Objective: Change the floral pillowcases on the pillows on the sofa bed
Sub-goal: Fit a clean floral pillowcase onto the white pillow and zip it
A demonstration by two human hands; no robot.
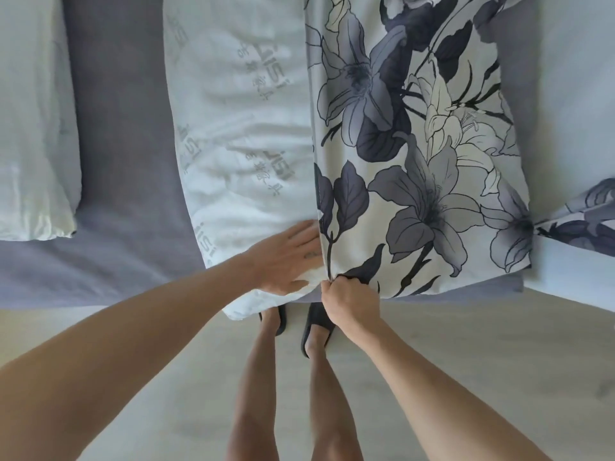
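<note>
Here, in the head view, a white pillow printed with faint grey lettering lies on the grey sofa bed, its long axis running from the near edge toward the far side. Its right half sits inside a floral pillowcase, pale with large grey-blue lilies and dark leaves, whose open mouth runs as a straight line along the pillow's length. The pillow's near corner hangs just over the bed's near edge. The left hand lies flat with straight fingers on the bare pillow, its fingertips slipped under the case's open edge. The right hand pinches the near corner of the pillowcase mouth at the bed's near edge. A second bare pillow lies toward the left edge, and another floral cloth shows at the right.
</note>
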